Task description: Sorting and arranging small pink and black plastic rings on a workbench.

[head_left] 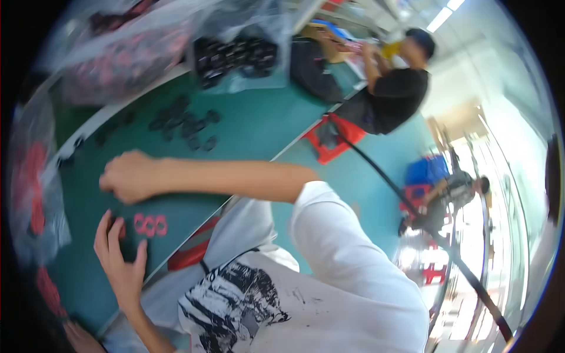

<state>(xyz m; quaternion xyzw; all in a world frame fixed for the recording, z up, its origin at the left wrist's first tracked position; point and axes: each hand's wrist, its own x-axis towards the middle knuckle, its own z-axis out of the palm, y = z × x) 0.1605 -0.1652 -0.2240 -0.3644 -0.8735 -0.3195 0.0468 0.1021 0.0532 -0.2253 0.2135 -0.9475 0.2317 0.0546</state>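
Observation:
My left hand (119, 259) rests low over the green table (247, 126), its fingers and thumb spread apart. Beside its thumb lies a short row of small pink ring-shaped pieces (150, 225). Another reddish piece (122, 229) shows at its fingers, partly covered. My right hand (132, 176) is just beyond, its forearm stretched across from the right. Its fingers are curled together and slightly blurred, and anything in them is hidden. Farther off on the table is a loose scatter of small black pieces (184, 120).
Clear bags of black parts (235, 56) and pink parts (129, 62) line the far side. At the left is a bag with red parts (35, 188). Another person's hand (82, 337) shows lower left. A person in black (400, 97) sits farther right by a red stool (334, 138).

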